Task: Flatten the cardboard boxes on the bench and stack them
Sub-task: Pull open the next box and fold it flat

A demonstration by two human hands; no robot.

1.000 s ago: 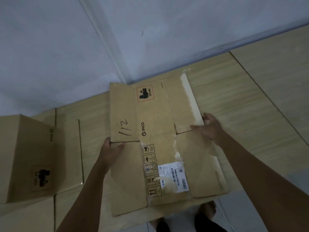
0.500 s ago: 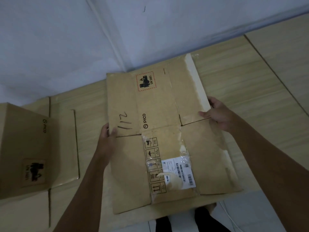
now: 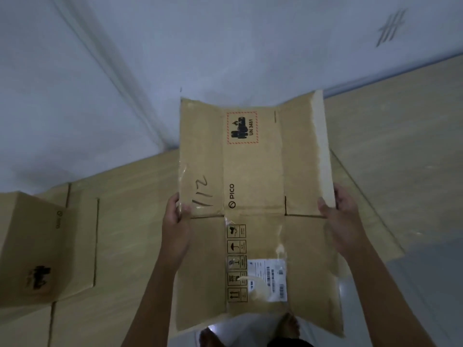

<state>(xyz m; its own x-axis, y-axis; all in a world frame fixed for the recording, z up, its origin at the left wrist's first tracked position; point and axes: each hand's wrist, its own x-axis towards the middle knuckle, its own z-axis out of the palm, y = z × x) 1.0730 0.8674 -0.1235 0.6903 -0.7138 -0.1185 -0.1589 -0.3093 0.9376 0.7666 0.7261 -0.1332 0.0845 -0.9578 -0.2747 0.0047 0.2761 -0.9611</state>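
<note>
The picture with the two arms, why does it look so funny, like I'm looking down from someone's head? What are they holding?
You guessed it: the camera sits on a person's head and looks down, so you see their own arms reaching out. There is no machine here. The left hand and the right hand each grip one side edge of a flattened cardboard box, the one with "112" written on it and a white shipping label. Under it is a pale wooden bench by a grey wall. On the left stands another box that has not been flattened yet.
</note>
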